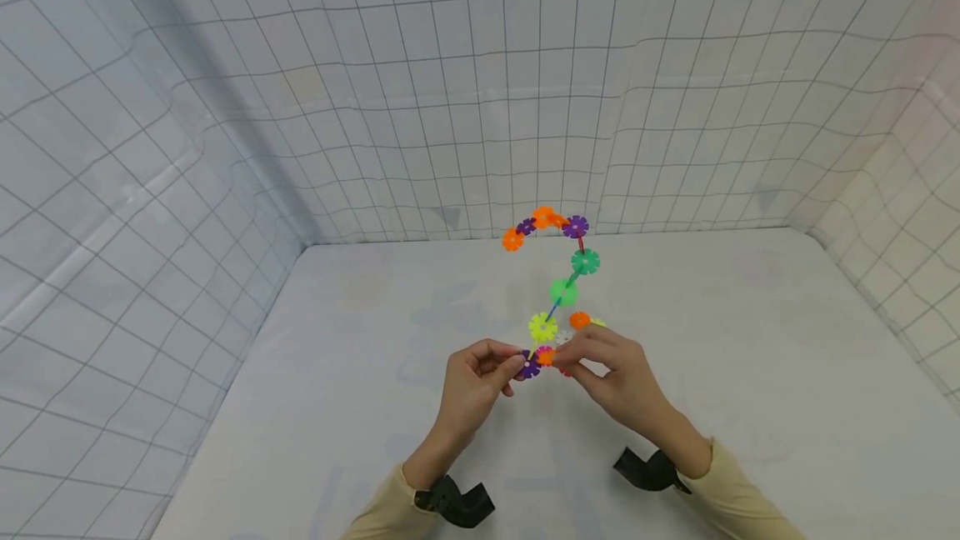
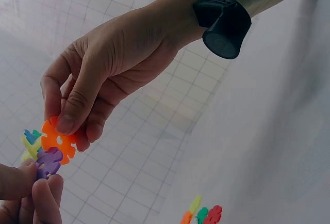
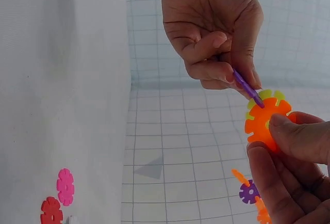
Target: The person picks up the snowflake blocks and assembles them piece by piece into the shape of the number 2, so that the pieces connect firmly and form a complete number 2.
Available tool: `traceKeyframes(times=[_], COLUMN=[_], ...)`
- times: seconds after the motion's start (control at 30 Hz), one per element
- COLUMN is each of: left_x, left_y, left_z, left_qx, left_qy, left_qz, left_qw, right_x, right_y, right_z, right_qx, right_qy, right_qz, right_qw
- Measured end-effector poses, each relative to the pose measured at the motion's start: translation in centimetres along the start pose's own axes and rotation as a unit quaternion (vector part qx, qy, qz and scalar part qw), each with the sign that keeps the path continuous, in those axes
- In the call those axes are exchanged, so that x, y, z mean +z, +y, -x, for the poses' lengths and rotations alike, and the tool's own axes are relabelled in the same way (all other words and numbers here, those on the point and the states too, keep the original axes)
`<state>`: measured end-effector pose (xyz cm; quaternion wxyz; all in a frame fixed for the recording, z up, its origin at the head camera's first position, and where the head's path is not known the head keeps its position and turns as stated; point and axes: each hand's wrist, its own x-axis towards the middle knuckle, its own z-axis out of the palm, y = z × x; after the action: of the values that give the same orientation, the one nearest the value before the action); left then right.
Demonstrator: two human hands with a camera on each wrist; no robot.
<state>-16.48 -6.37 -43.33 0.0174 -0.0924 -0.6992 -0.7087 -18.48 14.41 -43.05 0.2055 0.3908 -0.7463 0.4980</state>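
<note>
My left hand (image 1: 472, 377) pinches a purple snowflake disc (image 1: 531, 367) between thumb and fingers. In my right hand (image 1: 618, 373) is an orange snowflake disc (image 3: 264, 123), held by its rim. The two discs meet edge to edge at a slant; how deep their slots interlock cannot be told. From the purple disc a curved chain of linked discs runs away from me: a yellow disc (image 1: 543, 327), a light green disc (image 1: 563, 292), a green disc (image 1: 586, 261), another purple disc (image 1: 575, 227) and an orange end disc (image 1: 512, 239), with thinner edge-on pieces between.
Loose discs lie on the white table (image 1: 360, 407) just behind my right hand, among them an orange one (image 1: 580, 320), partly covered. Pink (image 3: 65, 187) and red (image 3: 51, 211) discs show in the right wrist view. Grid-patterned cloth (image 1: 465, 107) stands behind and at both sides.
</note>
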Motion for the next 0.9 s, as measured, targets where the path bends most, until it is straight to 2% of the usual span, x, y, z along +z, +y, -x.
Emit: traceKeyframes(times=[0.37, 0.7, 0.9], left_x=[-0.03, -0.17, -0.08], left_y=[-0.39, -0.58, -0.76], left_z=[-0.04, -0.18, -0.12], left_qx=[0.005, 0.005, 0.001], left_qy=[0.0, -0.007, -0.009], left_qz=[0.01, -0.001, -0.011], left_qw=[0.9999, 1.0, 0.9999], right_x=[0.31, 0.16, 0.32], right_y=[-0.5, -0.05, -0.03], right_z=[-0.25, 0.09, 0.21], right_qx=[0.015, -0.024, -0.057], right_qy=[-0.005, -0.024, -0.037], right_qz=[0.004, 0.011, 0.062], right_qw=[0.9999, 0.9993, 0.9958])
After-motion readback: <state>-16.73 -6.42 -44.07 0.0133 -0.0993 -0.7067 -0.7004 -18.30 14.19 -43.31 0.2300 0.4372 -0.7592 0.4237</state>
